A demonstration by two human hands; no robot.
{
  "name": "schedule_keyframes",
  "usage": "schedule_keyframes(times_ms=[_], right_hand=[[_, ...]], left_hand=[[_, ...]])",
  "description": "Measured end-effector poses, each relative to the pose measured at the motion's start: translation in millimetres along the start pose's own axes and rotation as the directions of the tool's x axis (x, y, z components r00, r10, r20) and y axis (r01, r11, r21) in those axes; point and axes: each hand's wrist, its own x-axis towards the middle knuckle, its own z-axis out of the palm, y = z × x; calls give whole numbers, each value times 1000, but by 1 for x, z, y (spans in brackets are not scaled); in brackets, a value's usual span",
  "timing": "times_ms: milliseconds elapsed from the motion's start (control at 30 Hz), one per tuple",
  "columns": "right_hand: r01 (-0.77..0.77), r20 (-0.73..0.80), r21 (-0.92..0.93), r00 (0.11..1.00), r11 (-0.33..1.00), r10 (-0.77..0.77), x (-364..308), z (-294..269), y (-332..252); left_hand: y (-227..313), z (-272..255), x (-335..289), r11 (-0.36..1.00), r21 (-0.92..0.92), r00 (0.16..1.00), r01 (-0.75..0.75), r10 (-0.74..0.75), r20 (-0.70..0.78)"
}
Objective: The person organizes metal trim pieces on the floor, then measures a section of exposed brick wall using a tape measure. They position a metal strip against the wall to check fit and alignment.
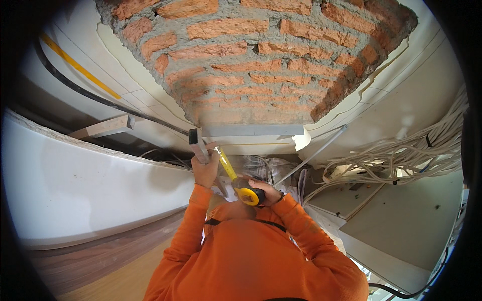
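Observation:
My left hand [206, 170] is raised and closed around a short grey metal profile [197, 142], which it holds upright just below the lower edge of an exposed red brick patch [251, 65]. My right hand [268, 191] grips a yellow and black tape measure case [249, 195]. Its yellow tape blade [226, 164] runs up and to the left from the case to my left hand, beside the profile. Both arms wear orange sleeves [251, 251]. The far end of the blade is hidden behind my left fingers.
White plastered surfaces [75, 185] surround the brick. A thick bundle of white cables [401, 155] hangs at the right. A black cable [100, 98] and a yellow strip [75, 65] cross the upper left. A wooden block [103, 126] and a thin grey rod [314, 154] lie nearby.

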Motion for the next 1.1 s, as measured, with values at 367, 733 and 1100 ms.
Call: schedule_keyframes(times_ms=[367,733,1100], right_hand=[[22,-78,-302,996,953,-48,-12,10,1],[153,-50,-307,983,940,-176,-1,15,18],[231,-131,-417,942,879,-309,5,22,78]], left_hand=[[-2,1,-12,999,22,995,47,-49,89],[-19,0,-2,994,-85,993,68,-60,99],[-18,-30,-22,997,-1,951,71,-67,303]])
